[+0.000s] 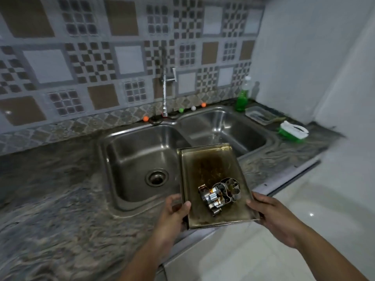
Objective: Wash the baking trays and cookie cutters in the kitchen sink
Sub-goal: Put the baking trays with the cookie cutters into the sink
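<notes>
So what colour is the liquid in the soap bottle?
Green, in the soap bottle; head view.

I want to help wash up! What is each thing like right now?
Tray: dirty, brown stains, held over the sink edge.
Cookie cutters: piled on the tray, stained.
Left hand: grips the tray.
Right hand: grips the tray.
Sink: holds no dishes.
Tap: no water visible.

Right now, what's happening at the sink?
A person holds a dirty tray over the sink, left hand and right hand gripping its near corners. A pile of cookie cutters lies on the tray. Both basins look dry, so washing hasn't started. Green soap and a brush wait on the counter.
</notes>
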